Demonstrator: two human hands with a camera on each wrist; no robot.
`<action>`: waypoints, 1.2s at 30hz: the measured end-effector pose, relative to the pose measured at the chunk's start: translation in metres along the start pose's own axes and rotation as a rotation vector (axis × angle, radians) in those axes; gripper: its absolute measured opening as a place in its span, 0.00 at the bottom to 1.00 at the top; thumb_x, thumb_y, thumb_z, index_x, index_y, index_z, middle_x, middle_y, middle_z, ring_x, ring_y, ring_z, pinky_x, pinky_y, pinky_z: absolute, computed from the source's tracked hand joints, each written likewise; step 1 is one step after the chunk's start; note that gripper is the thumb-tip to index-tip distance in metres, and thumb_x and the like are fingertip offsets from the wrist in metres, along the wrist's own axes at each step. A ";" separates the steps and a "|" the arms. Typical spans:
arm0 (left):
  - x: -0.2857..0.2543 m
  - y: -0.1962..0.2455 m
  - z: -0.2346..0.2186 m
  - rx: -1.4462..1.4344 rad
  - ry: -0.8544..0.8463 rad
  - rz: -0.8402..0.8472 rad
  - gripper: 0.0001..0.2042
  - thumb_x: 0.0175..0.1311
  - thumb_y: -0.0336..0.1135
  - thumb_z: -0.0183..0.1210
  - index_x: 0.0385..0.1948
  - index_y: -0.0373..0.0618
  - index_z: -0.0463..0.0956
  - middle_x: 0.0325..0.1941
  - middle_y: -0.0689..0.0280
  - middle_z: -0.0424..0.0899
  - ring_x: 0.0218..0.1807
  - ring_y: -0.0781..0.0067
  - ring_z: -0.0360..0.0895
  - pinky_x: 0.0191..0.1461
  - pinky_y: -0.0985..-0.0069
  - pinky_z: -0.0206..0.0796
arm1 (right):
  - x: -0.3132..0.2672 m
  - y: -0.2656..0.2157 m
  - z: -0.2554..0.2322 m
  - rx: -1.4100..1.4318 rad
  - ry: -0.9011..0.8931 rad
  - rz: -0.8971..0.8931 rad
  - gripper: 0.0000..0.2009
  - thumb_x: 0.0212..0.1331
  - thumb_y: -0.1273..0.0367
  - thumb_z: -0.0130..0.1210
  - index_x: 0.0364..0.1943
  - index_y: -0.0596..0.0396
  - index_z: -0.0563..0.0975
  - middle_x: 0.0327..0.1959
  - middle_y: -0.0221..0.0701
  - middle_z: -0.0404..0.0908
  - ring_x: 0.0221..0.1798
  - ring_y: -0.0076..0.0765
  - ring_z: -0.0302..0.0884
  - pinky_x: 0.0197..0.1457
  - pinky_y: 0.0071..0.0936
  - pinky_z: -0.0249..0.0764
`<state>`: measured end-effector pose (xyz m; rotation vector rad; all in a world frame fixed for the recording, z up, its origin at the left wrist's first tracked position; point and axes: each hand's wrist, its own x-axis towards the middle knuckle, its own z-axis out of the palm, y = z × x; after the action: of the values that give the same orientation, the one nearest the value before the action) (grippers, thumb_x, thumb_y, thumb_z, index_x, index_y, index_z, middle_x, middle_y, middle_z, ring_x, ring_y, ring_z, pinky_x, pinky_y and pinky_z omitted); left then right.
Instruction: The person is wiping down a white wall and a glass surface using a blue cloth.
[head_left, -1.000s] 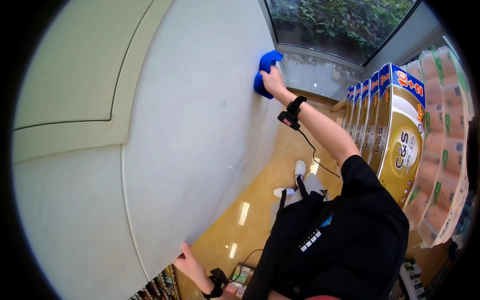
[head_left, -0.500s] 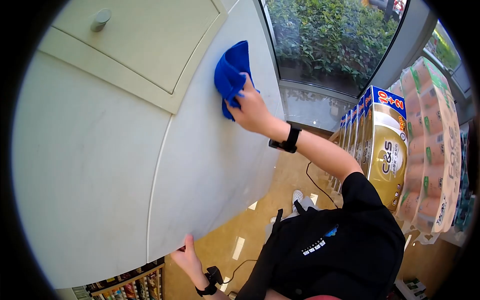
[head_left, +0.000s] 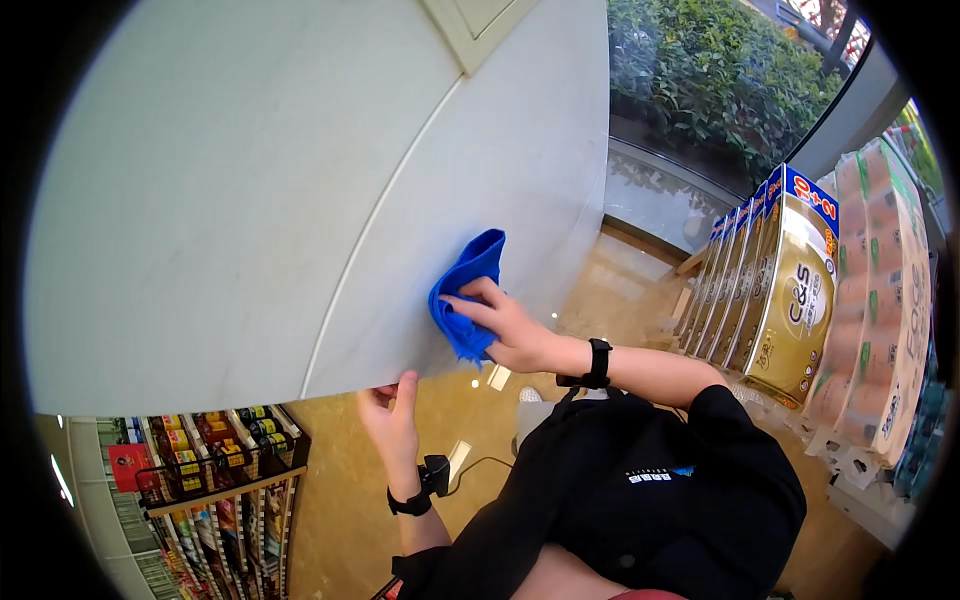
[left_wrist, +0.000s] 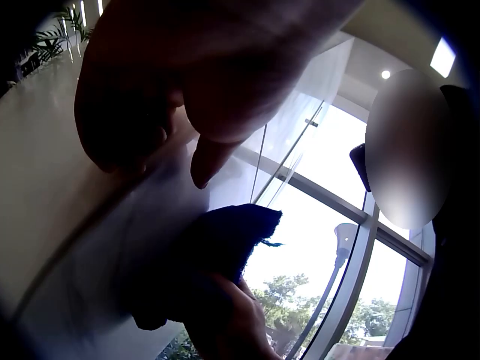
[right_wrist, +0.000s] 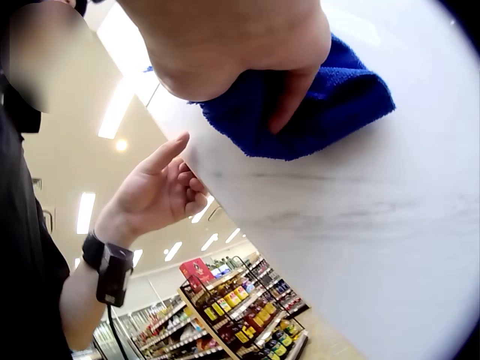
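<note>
Both hands are at the edge of the pale, marbled surface (head_left: 230,220), doing different things. On top of it, just inside that edge, the right hand (head_left: 512,330) grips a blue cloth (head_left: 478,262), fingers curled into its folds. Bunching it under the palm probably keeps the fabric from slipping and lets the hand press through it onto the surface. At the surface's edge, just beside the cloth, the left hand (head_left: 392,420) has its thumb raised and its fingers bent, the tips partly hidden in the head view; I cannot tell whether it grips the edge or merely rests there, though the spot would suit steadying the body.

As for direction, the cloth's long axis runs across the near edge of the surface rather than along it. Its folded end points inward, away from the person, while the ragged end lies toward the edge.

Beyond the surface's right side stand gold packs (head_left: 790,290), upright in a row, with wrapped pink rolls (head_left: 865,280) behind them; below its left side is a stocked shelf (head_left: 225,500).
</note>
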<state>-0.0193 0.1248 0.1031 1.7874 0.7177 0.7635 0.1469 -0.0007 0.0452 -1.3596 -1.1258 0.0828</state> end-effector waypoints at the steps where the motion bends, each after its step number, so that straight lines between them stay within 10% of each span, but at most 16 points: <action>1: -0.001 -0.007 -0.004 -0.023 -0.047 -0.007 0.09 0.56 0.28 0.63 0.32 0.40 0.70 0.28 0.70 0.72 0.29 0.83 0.65 0.36 0.84 0.60 | -0.002 0.001 0.003 0.075 0.025 0.010 0.20 0.57 0.74 0.51 0.55 0.54 0.71 0.49 0.39 0.67 0.50 0.45 0.69 0.52 0.33 0.69; 4: -0.003 -0.024 -0.012 -0.101 -0.216 -0.049 0.09 0.59 0.29 0.61 0.28 0.42 0.67 0.29 0.69 0.73 0.32 0.82 0.69 0.40 0.83 0.63 | -0.010 0.007 0.009 0.275 0.112 0.114 0.14 0.61 0.75 0.50 0.52 0.59 0.71 0.52 0.34 0.70 0.52 0.32 0.70 0.53 0.30 0.69; 7: 0.001 -0.035 -0.022 -0.100 -0.322 -0.103 0.11 0.57 0.31 0.63 0.26 0.42 0.67 0.29 0.68 0.75 0.34 0.80 0.70 0.43 0.80 0.64 | -0.016 -0.013 0.013 0.707 0.197 0.642 0.15 0.60 0.75 0.51 0.52 0.60 0.71 0.49 0.31 0.75 0.49 0.28 0.72 0.53 0.28 0.69; 15: 0.043 -0.067 -0.049 -0.050 -0.690 0.023 0.09 0.58 0.33 0.62 0.28 0.36 0.74 0.28 0.64 0.80 0.36 0.75 0.76 0.45 0.77 0.66 | -0.015 -0.044 0.059 0.657 0.600 0.579 0.18 0.57 0.72 0.53 0.52 0.60 0.71 0.45 0.28 0.76 0.47 0.23 0.71 0.52 0.25 0.69; 28: 0.058 -0.081 -0.056 -0.336 -1.069 0.170 0.12 0.70 0.37 0.46 0.46 0.39 0.69 0.46 0.63 0.74 0.50 0.73 0.71 0.53 0.75 0.63 | -0.031 -0.101 0.126 0.782 0.768 0.488 0.16 0.56 0.74 0.53 0.50 0.60 0.71 0.43 0.32 0.77 0.45 0.28 0.75 0.49 0.27 0.72; 36: 0.039 -0.081 -0.061 -0.507 -1.192 -0.059 0.22 0.71 0.45 0.44 0.56 0.37 0.66 0.51 0.63 0.74 0.52 0.76 0.69 0.56 0.77 0.61 | -0.066 -0.131 0.148 0.828 0.767 0.464 0.18 0.56 0.73 0.51 0.52 0.60 0.70 0.47 0.33 0.76 0.49 0.30 0.75 0.52 0.29 0.72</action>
<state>-0.0519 0.2138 0.0495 1.3938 -0.2172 -0.2246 -0.0566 0.0263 0.0819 -0.7422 -0.0648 0.2979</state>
